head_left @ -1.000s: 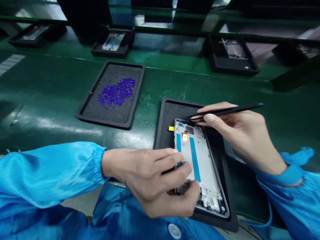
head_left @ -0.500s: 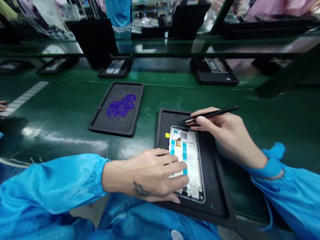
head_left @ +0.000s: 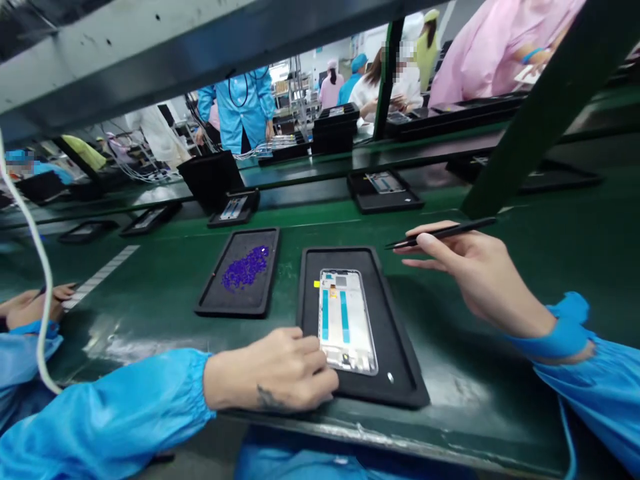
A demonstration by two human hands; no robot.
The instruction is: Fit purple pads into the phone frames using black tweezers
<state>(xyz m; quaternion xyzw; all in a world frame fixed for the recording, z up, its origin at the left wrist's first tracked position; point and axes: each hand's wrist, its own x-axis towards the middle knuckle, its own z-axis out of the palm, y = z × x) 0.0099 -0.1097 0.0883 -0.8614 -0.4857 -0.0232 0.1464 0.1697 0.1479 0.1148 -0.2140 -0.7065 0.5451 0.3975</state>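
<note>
A black foam tray [head_left: 400,347] lies in front of me, with a silver phone frame [head_left: 357,313] in it that bears two blue strips and a yellow tab at its upper left. My left hand [head_left: 285,370] is closed at the tray's lower left edge, beside the frame's lower corner; its fingertips are hidden, and so is whatever they grip. Black tweezers [head_left: 460,229] are pinched in my right hand [head_left: 470,267], raised right of the tray's upper end. A small pale piece [head_left: 391,377] rests near the tray's lower right corner.
Left of the phone tray, a smaller black tray [head_left: 210,303] holds many tiny purple pieces [head_left: 245,269]. Farther back are trays with phone frames [head_left: 385,183] and a slanted green post [head_left: 530,107]. Another person's hands [head_left: 37,307] are at the far left, near a white cable [head_left: 37,247].
My left hand has come off the phone frame to the lower left, fingers now curled. My right hand with the tweezers has moved right, away from the tray. The camera view has tilted up.
</note>
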